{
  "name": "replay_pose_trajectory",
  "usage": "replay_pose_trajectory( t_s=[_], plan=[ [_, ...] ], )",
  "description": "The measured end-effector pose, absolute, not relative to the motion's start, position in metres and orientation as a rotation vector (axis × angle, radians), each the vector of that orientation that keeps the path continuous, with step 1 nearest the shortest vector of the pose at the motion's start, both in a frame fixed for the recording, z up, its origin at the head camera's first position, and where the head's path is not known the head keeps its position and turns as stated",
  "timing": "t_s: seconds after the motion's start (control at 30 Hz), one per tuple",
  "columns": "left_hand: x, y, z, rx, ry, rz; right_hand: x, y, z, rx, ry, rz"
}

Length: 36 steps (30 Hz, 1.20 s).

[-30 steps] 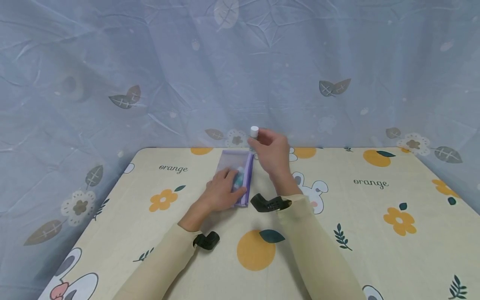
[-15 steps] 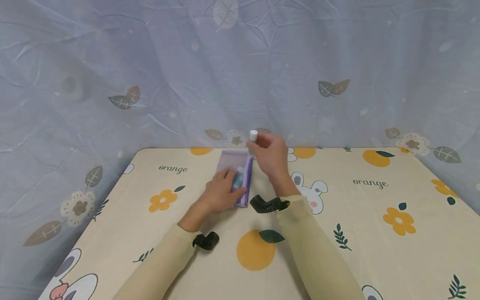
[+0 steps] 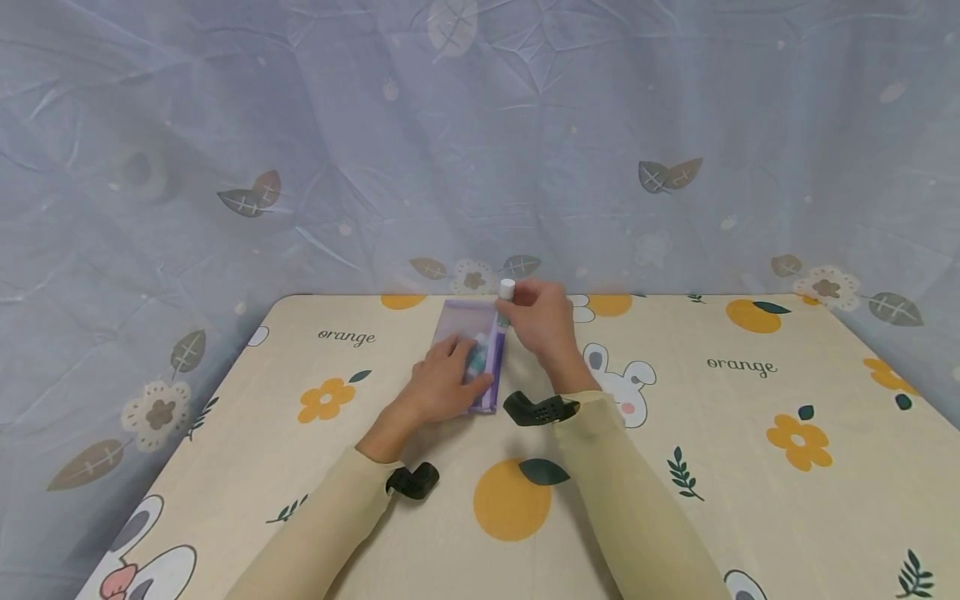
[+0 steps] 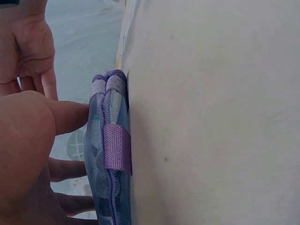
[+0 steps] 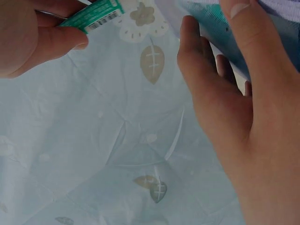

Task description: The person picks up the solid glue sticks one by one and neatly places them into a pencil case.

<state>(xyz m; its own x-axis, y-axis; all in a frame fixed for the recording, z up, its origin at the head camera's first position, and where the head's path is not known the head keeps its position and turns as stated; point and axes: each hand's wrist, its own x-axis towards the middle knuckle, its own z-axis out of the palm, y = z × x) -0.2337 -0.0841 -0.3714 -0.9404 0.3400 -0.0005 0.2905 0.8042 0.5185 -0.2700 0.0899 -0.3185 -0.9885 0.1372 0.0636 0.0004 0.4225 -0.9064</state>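
A flat purple mesh zip pouch lies on the table, with something teal showing through the mesh. My left hand rests on it with fingers spread, thumb along the zip side. Seen from its side in the left wrist view, the pouch has a purple fabric tab, and the fingertips touch its top face. Between thumb and fingers, my right hand pinches a small white-capped tube, upright at the pouch's far right corner. The right wrist view shows the tube's green label with a barcode.
A cream tablecloth printed with oranges, flowers and rabbits covers the table. Behind its far edge hangs a grey-blue leaf-patterned curtain, close beyond the right hand. Black wrist cameras sit at both cuffs.
My right hand has come down with the white-capped tube, to the pouch's far right corner. The left hand and the pouch stay where they were.
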Motion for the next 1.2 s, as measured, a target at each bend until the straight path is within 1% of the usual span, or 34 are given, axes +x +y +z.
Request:
replay_pose_trajectory(
  t_s=[0.4, 0.77, 1.07, 1.2],
  plan=[
    [-0.233, -0.084, -0.371, 0.506, 2.899, 0.802, -0.274, 0.092, -0.334, -0.128, -2.727, 1.451],
    [-0.232, -0.083, -0.37, 0.5, 2.895, 0.811, -0.275, 0.095, -0.338, -0.169, -2.805, 1.355],
    [-0.232, -0.084, -0.369, 0.51, 2.9, 0.81, -0.277, 0.096, -0.344, -0.126, -2.86, 1.266],
    [-0.232, -0.084, -0.369, 0.508, 2.899, 0.813, -0.278, 0.097, -0.346, -0.135, -2.858, 1.297]
  ],
)
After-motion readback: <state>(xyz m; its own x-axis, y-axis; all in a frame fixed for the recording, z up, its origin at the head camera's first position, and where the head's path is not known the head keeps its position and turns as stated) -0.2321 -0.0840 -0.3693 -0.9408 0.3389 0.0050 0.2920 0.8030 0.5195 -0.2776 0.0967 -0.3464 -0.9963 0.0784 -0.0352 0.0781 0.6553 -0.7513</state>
